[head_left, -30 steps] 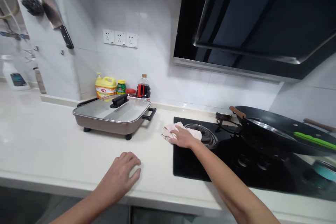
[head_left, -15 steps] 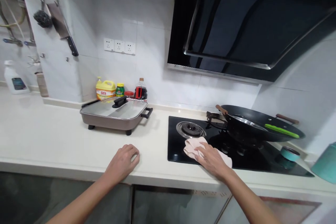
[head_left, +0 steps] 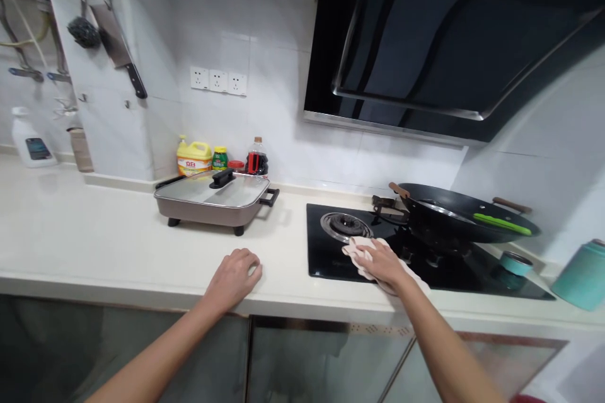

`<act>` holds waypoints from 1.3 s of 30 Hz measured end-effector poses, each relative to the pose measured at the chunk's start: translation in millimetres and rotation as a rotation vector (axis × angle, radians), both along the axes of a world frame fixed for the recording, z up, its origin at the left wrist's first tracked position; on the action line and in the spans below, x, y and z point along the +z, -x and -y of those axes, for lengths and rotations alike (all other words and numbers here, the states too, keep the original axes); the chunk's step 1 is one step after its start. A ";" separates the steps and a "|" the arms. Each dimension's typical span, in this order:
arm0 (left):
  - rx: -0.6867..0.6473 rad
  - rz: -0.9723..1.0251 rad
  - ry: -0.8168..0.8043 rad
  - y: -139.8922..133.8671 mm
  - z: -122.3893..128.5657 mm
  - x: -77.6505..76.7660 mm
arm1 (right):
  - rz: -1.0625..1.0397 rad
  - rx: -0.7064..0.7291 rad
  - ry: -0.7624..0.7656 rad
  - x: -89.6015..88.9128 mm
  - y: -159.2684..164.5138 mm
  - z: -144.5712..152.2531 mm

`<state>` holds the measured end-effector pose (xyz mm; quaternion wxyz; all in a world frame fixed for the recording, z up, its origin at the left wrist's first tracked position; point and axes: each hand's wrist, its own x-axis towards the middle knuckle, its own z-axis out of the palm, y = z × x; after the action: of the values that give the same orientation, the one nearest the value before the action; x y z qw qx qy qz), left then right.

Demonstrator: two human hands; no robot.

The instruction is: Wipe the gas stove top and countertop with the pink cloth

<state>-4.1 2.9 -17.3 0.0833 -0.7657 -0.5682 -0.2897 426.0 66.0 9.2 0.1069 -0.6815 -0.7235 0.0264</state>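
Note:
Pressed over a pale pink cloth (head_left: 362, 247), my right hand (head_left: 384, 262) holds it flat against the front of the black glass stove (head_left: 326, 264). The cloth trails out under my wrist towards the counter edge. Just behind it is the left burner (head_left: 346, 225), with a bare metal ring. My left hand (head_left: 235, 277) rests on the white countertop (head_left: 283, 264), fingers loosely curled with nothing in them. Beyond that hand stands a brown electric pan (head_left: 203, 209) with a glass lid and black handles.
A black wok (head_left: 454, 214) with a green utensil (head_left: 501, 224) sits on the right burner. Near it are a small teal-sided container (head_left: 516, 263) and a teal bottle (head_left: 581, 274). Bottles, including a yellow jug (head_left: 195, 157), line the wall. A cleaver (head_left: 116, 44) hangs left; a range hood (head_left: 425, 56) overhangs.
My right hand has slid the cloth a little to the right and back on the stove. My left hand stays on the counter. The view has shifted slightly.

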 end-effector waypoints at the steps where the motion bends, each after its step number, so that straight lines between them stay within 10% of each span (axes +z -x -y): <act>1: 0.002 -0.009 0.005 -0.1 -0.2 0.3 | -0.007 0.007 0.002 0.7 18.7 -4.4; 7: 0.026 0.030 0.009 0.3 0.9 1.8 | -0.080 0.222 -0.069 11.1 138.3 -9.9; 12: 0.070 0.053 -0.017 3.2 0.6 2.6 | -0.090 0.330 -0.174 7.9 177.0 22.6; 22: 0.088 -0.037 0.007 1.2 1.2 5.2 | -0.388 0.433 -0.241 -7.8 83.7 85.3; 31: 0.075 -0.007 -0.020 -0.1 1.4 1.8 | -0.439 -0.050 -0.324 0.5 -34.4 35.0; 39: 0.069 -0.034 -0.023 -1.3 3.1 -1.4 | -0.119 0.100 -0.179 -15.1 22.4 -27.4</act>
<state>-2.7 -0.2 -18.7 0.1115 -0.7495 -0.5894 -0.2800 403.6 93.4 -5.9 0.2084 -0.6295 -0.7485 0.0074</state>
